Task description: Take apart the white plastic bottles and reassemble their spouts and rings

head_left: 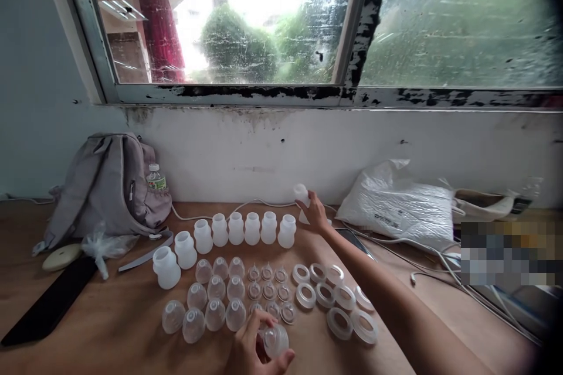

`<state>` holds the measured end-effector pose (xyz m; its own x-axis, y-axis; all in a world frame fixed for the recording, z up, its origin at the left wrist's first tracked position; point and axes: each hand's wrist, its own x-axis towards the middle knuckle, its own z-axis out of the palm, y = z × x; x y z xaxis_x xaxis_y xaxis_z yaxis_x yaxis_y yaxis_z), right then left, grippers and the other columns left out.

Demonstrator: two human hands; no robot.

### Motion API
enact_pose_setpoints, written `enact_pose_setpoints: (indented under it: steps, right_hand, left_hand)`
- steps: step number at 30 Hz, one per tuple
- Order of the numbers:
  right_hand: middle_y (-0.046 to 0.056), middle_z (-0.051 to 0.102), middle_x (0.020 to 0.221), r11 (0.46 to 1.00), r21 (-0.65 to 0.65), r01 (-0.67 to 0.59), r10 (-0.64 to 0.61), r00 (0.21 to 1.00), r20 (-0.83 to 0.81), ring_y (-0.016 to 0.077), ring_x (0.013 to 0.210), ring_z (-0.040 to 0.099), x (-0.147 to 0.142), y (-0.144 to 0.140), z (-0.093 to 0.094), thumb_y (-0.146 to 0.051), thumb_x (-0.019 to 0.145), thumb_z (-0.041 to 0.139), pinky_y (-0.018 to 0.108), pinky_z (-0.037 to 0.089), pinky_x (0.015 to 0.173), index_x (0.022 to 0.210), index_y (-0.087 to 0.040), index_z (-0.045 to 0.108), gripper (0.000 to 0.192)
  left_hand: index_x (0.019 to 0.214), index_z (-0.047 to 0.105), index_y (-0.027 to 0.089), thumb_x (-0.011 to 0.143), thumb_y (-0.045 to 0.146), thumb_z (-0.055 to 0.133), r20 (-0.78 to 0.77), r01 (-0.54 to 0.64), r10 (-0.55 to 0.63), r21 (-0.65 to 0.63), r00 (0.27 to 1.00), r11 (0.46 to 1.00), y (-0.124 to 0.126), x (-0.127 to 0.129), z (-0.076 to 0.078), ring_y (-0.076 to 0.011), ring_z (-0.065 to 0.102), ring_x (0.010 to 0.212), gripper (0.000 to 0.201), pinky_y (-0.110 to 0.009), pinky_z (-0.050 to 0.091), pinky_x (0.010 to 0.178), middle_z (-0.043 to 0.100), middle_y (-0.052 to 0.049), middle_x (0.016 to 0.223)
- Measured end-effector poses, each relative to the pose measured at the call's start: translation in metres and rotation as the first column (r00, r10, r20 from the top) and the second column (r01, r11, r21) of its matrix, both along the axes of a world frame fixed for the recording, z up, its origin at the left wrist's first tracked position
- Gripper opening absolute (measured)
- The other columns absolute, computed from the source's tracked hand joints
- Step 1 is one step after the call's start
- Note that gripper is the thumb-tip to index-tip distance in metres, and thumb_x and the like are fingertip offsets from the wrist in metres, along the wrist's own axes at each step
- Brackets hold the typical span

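Clear, round, ridged piece [276, 341] is held in front; translucent white piece [301, 193], partly hidden, is held farther back.

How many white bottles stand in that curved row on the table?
8 white bottles: two nearer the camera at the left end, then six running rightward toward the right hand, which may hide more.
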<state>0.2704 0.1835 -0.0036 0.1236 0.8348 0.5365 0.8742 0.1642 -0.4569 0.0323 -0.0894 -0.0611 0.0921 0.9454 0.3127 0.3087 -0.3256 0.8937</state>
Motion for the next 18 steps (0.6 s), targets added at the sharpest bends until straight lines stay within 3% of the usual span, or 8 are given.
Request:
enact_pose_setpoints:
  steps: [4,8,13,18]
  right_hand:
    - [0.015,0.062,0.093,0.999,0.035,-0.005,0.010,0.987,-0.163,0.0272,0.084,0.060,0.011,-0.035,-0.005,-0.049,0.077,0.045,0.038,0.044,0.072,0.122,-0.010,0.029,0.062]
    - [0.007,0.064,0.078,0.986,0.007,-0.168,0.164,0.957,-0.240,0.0233,0.070,0.063,0.013,-0.076,-0.020,-0.044,0.069,0.056,0.037,0.049,0.065,0.110,-0.017,0.043,0.051]
    - [0.007,0.064,0.093,0.947,-0.006,-0.322,0.302,0.895,-0.327,0.0205,0.079,0.063,0.006,-0.099,-0.028,-0.035,0.067,0.060,0.035,0.051,0.069,0.107,-0.021,0.041,0.046]
    - [0.005,0.063,0.089,0.929,-0.029,-0.370,0.335,0.869,-0.365,0.0207,0.079,0.063,-0.001,-0.100,-0.026,-0.032,0.065,0.062,0.035,0.051,0.068,0.105,-0.021,0.040,0.047]
  left_hand:
    - [0.080,0.046,0.020,0.066,0.044,0.060,-0.008,0.000,0.000,-0.040,1.000,0.999,-0.002,-0.005,0.013,-0.0068,0.042,0.047,0.031,-0.019,0.036,0.046,0.059,0.000,0.075]
    - [0.081,0.046,0.019,0.069,0.041,0.059,-0.063,0.013,-0.018,-0.077,0.998,0.997,-0.002,-0.008,0.021,-0.0081,0.043,0.049,0.028,-0.020,0.038,0.050,0.057,0.001,0.071]
    - [0.082,0.046,0.019,0.070,0.042,0.058,-0.111,0.038,-0.047,-0.080,0.993,0.996,-0.002,-0.010,0.024,-0.0091,0.044,0.051,0.028,-0.021,0.038,0.052,0.055,0.001,0.070]
    - [0.078,0.046,0.020,0.067,0.040,0.060,-0.112,-0.022,0.019,-0.030,0.993,0.999,-0.004,-0.006,0.025,-0.0087,0.041,0.048,0.027,-0.021,0.036,0.050,0.052,0.003,0.065]
